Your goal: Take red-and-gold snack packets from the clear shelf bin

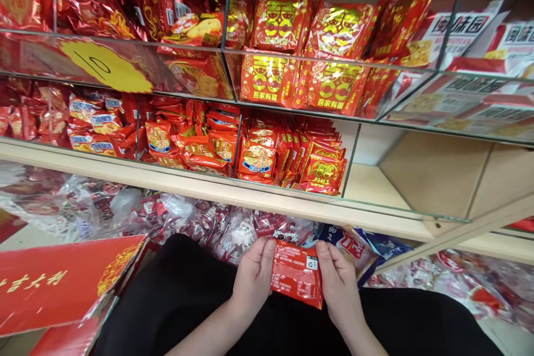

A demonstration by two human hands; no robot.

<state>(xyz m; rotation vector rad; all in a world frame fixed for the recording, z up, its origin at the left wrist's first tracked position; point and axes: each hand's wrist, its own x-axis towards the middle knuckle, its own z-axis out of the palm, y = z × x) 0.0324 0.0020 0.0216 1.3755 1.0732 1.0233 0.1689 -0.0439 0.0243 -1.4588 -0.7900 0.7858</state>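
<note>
A red snack packet point(295, 277) is stretched flat between my two hands, above my black-clothed lap, with its printed back facing up. My left hand point(255, 271) pinches its left edge, thumb on top. On the opposite edge, my right hand point(339, 278) grips in the same way. The fingers beneath the packet are mostly hidden. Just beyond the hands, on the lower shelf, stand a row of red packets point(257, 157) and a tighter stack of red and gold packets point(323, 169) behind a glass edge.
A red cardboard box point(62, 283) with open flaps stands at my left. Plastic-bagged goods point(179, 211) lie under the shelf ledge point(187, 183). Glass dividers split the shelves. A yellow price tag point(106, 65) hangs on the upper shelf; white boxes point(463, 30) sit upper right.
</note>
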